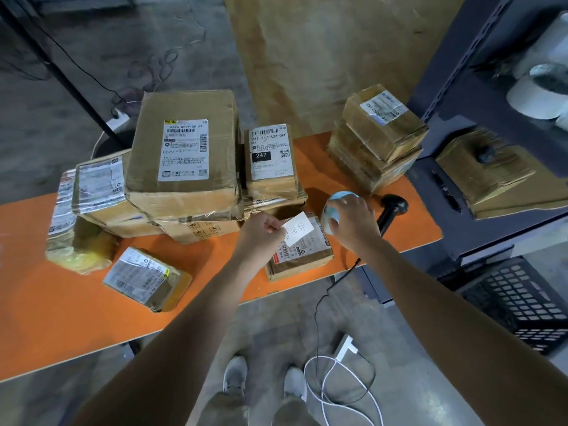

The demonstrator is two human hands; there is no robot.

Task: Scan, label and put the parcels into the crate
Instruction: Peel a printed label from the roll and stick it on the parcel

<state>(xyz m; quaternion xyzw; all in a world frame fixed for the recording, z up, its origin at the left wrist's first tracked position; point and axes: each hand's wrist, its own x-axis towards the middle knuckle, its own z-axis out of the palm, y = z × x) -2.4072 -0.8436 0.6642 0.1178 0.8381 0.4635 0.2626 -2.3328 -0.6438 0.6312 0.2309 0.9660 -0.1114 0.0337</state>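
Observation:
My left hand (261, 230) pinches a white handwritten label (297, 228) just above a small flat cardboard parcel (302, 255) near the front edge of the orange table (46, 302). My right hand (353, 224) is closed over a pale blue roll of labels (336, 199) standing beside that parcel. A black handheld scanner (392, 209) lies right of the roll, its cable dropping off the table. The black plastic crate (519, 302) sits on the floor to the lower right.
Several taped parcels are piled on the table's left and middle, the biggest box (184, 161) on top, a small one (147, 278) near the front. Another stack (376, 139) stands at the back right. A dark metal shelf (491, 87) holds tape rolls. White cables lie on the floor.

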